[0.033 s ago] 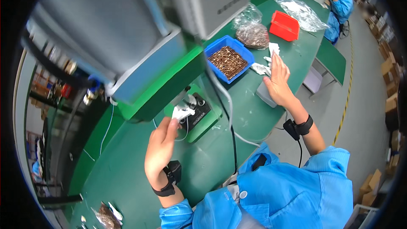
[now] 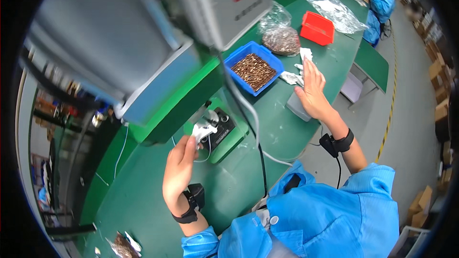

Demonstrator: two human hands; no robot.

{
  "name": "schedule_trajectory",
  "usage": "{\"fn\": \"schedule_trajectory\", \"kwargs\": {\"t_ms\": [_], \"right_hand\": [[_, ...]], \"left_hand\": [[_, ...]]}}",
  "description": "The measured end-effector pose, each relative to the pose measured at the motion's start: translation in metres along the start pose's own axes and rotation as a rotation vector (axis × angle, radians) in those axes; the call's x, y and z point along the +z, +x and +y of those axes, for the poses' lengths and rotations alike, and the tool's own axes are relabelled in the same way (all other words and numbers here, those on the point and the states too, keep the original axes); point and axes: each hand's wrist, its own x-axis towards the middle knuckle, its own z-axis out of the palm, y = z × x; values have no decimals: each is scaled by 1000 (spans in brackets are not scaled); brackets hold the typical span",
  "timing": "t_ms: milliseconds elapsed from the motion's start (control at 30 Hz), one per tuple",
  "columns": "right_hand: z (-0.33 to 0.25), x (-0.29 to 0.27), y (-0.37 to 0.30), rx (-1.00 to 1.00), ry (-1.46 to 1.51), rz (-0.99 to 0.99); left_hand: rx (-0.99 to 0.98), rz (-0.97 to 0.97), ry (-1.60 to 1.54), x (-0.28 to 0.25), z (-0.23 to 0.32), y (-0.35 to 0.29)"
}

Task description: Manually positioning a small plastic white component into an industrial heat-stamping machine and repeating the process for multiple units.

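My left hand (image 2: 179, 169) pinches a crumpled white piece (image 2: 203, 132), like tissue or cloth, between thumb and fingertips. It holds this at the left side of a small green machine (image 2: 220, 155) with a black control panel (image 2: 221, 126). My right hand (image 2: 313, 96) is stretched out over the bench's right side, thumb apart from the fingers. Its fingertips reach a white crumpled piece (image 2: 306, 54); whether they touch it I cannot tell. Beside its palm sits a grey box (image 2: 298, 107). Left of the fingers, more white crumpled material (image 2: 288, 78) lies by a blue tray (image 2: 233, 62) of small brass-coloured parts (image 2: 255, 71).
A clear bag of parts (image 2: 282, 40), a red bin (image 2: 317, 27) and a flat plastic bag (image 2: 334, 13) stand farther back. A large grey machine (image 2: 239, 5) rises behind. Cables (image 2: 256, 129) cross the green bench (image 2: 229, 186). A person in blue (image 2: 382, 2) sits far right.
The whole view has shifted slightly, so the bench things appear a little farther left. Both hands keep nearly the same pose.
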Motion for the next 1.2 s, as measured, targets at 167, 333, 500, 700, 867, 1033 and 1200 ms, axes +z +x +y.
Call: {"fn": "schedule_trajectory", "kwargs": {"t_ms": [167, 333, 500, 700, 867, 1033, 1200], "right_hand": [[-4, -56, 24, -136, -109, -116], [12, -94, 55, -235, -159, -378], [15, -80, 137, -227, -91, -735], [4, 24, 262, -108, -166, -674], [19, 139, 322, 147, -49, -410], [43, 174, 324, 421, -93, -525], [46, 168, 310, 206, -245, -478]], "left_hand": [[-92, 116, -161, 4, 3, 8], [-68, 209, -295, -37, -17, -5], [-140, 469, -251, -108, -81, 6], [-239, 556, -48, -133, -103, 51], [-327, 660, 66, -149, -101, 31], [-376, 672, 134, -154, -102, 36], [-404, 686, 196, -160, -105, 25]]}}
